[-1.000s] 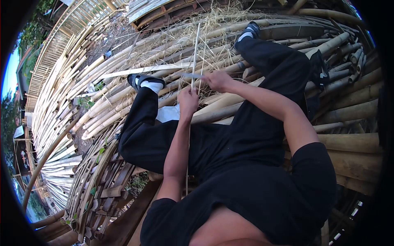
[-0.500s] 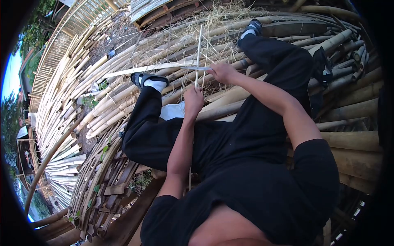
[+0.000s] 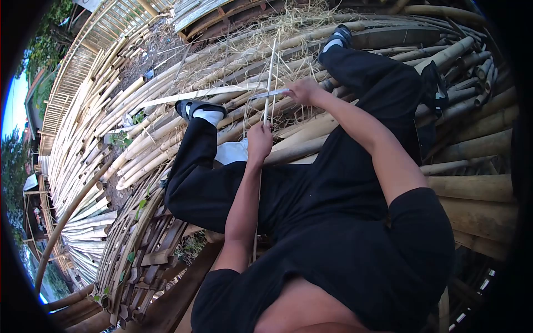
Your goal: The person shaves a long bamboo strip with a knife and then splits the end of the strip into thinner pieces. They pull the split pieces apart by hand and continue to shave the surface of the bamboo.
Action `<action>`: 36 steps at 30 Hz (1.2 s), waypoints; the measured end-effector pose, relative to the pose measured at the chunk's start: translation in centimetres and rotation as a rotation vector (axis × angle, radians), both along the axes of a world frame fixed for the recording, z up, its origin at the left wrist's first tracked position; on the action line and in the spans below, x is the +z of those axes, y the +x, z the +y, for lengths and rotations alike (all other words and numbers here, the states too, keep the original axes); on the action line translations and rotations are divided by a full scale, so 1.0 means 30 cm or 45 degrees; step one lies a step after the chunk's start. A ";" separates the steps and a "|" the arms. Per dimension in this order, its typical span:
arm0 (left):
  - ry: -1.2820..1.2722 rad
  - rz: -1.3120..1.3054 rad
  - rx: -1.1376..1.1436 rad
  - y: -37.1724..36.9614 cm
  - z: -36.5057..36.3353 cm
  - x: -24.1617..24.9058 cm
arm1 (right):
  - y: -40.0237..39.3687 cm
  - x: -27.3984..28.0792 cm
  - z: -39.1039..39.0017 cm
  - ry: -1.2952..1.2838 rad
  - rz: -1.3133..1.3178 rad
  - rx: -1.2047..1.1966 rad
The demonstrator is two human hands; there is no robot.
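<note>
My left hand point(image 3: 259, 141) is closed round the lower part of a thin bamboo strip point(image 3: 271, 69), which points away from me between my legs. The strip's tail passes back under my left forearm. In my right hand point(image 3: 303, 91) is a knife, its fingers wrapped round the handle. The knife blade point(image 3: 272, 94) lies across the strip, a little beyond my left hand. Pale shavings point(image 3: 297, 61) are scattered on the poles beyond the blade. A longer flat bamboo slat point(image 3: 205, 93) lies on the poles to the left, its right end near the blade.
Bamboo poles point(image 3: 150, 141) cover the ground under and around my legs. A white sheet point(image 3: 232, 152) lies by my left knee. Thick poles point(image 3: 472, 188) are stacked at the right. Dark split pieces point(image 3: 141, 272) lie at lower left, and a bamboo fence point(image 3: 75, 77) stands at far left.
The strip leans slightly more to the right at its far end. My left hand has shifted a little toward me, and the right wrist and blade have tilted slightly.
</note>
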State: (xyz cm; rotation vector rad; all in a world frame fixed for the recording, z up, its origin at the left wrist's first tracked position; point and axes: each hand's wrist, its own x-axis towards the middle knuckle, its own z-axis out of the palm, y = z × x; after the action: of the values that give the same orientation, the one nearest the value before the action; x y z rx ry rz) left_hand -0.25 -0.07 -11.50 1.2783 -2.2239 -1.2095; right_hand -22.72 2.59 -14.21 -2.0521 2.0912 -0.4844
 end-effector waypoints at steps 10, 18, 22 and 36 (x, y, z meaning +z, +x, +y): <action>-0.271 0.054 -0.013 0.011 -0.010 -0.022 | 0.040 0.040 -0.011 -0.089 -0.097 -0.170; -0.080 0.074 -0.002 0.009 0.009 -0.004 | -0.044 0.075 -0.026 0.310 -0.212 -0.325; -0.035 0.000 0.015 0.015 0.004 0.010 | 0.072 0.055 0.045 0.135 -0.063 0.055; -0.256 -0.050 -0.045 0.021 0.018 -0.054 | -0.072 -0.013 -0.054 0.213 -0.250 -0.390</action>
State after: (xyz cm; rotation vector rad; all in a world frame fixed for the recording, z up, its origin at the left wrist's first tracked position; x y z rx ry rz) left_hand 0.38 0.48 -13.10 1.1977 -2.3368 -0.9511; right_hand -24.88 0.95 -14.62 -1.5358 2.2475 -0.5104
